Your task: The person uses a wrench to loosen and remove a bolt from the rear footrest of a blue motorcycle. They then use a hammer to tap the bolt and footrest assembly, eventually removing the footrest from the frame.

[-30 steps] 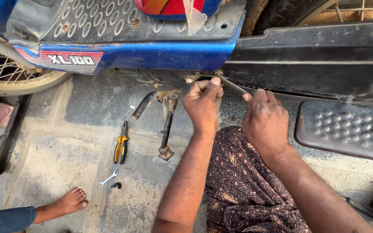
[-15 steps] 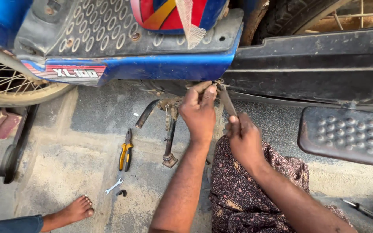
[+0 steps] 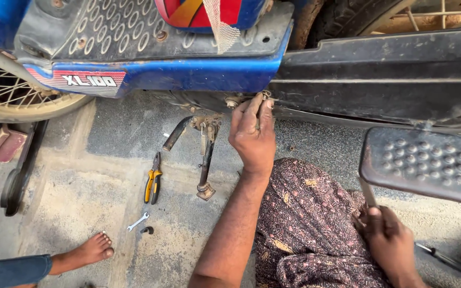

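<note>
Gritty concrete floor (image 3: 70, 202) | left hand (image 3: 253, 136) pinching small rusty bolt (image 3: 265, 96)

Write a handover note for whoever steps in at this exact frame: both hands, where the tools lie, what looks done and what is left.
Left hand: fingers pinched on a small fastener under the blue motorbike frame, beside the side stand.
Right hand: low by the knee, gripping a thin metal tool under the footrest plate.
On the ground: yellow-handled pliers, a small spanner, a small dark part.
Done: cannot tell whether the fastener is tight or loose.
Left: fastener is in the fingers, tool off it.
</note>
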